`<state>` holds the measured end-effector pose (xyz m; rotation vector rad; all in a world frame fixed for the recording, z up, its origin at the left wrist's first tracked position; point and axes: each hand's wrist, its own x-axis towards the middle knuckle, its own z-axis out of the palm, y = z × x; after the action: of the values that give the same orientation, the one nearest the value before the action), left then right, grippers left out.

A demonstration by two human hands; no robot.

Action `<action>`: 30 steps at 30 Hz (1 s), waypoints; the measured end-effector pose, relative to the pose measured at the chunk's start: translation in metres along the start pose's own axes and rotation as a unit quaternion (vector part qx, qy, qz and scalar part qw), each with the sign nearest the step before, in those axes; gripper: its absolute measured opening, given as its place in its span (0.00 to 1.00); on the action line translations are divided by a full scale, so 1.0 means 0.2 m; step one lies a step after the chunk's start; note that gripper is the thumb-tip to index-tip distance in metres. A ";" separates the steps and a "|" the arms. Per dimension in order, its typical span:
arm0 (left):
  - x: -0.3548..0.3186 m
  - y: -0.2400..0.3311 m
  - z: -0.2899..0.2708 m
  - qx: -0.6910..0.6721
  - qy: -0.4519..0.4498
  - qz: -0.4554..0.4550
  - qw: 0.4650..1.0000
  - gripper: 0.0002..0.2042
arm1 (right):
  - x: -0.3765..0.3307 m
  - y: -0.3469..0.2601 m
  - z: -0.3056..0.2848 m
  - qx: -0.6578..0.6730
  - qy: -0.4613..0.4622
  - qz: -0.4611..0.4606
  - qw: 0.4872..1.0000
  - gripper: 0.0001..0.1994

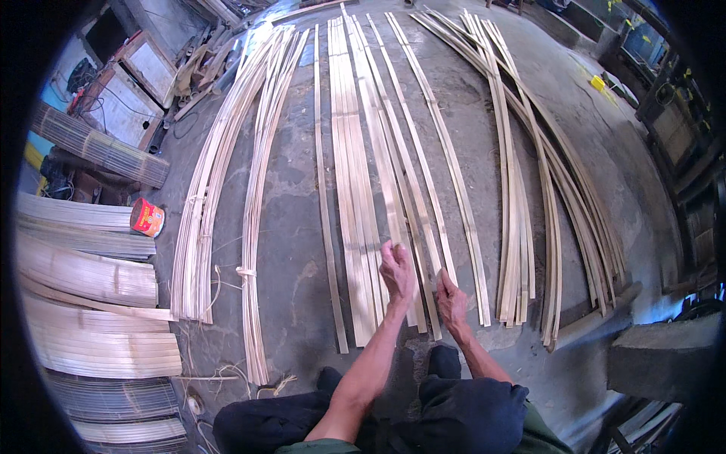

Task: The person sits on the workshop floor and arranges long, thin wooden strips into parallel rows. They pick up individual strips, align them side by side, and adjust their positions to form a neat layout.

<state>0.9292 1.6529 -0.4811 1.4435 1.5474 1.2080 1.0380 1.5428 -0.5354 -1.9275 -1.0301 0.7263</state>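
Note:
Long pale strips that look like split bamboo lie lengthwise on the floor before me. My left hand (398, 271) is closed, fingers curled round a wide strip (387, 198) right of the middle. My right hand (452, 300), lower and to the right, pinches the near end of a narrow strip (424, 172). Between my hands other strips run toward my feet. Left of my left hand, several strips lie edge to edge in a flat group (349, 174), with a single strip (324, 189) apart from them. Another lone strip (456, 181) lies to the right.
Tied bundles of strips (198, 204) lie on the left, and crossing loose piles (529, 151) on the right. Rolled slatted mats (98, 333) and a red tin (147, 218) line the left side. A concrete block (665, 356) stands at the lower right.

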 end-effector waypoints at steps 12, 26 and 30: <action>0.01 -0.26 -0.06 0.066 -0.014 -0.055 0.996 0.17 | -0.06 0.05 0.01 -0.080 -0.013 -0.081 0.993 0.20; -0.03 -0.18 -0.04 0.040 0.020 -0.009 0.999 0.12 | -0.10 -0.12 -0.10 -0.310 -0.098 -0.033 0.945 0.20; -0.09 -0.01 0.00 -0.015 0.020 0.062 0.998 0.10 | -0.10 -0.09 -0.11 -0.123 -0.019 -0.137 0.983 0.21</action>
<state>0.9310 1.6356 -0.4842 1.5232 1.4774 1.3338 1.0375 1.5228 -0.5067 -1.9279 -1.4308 0.4992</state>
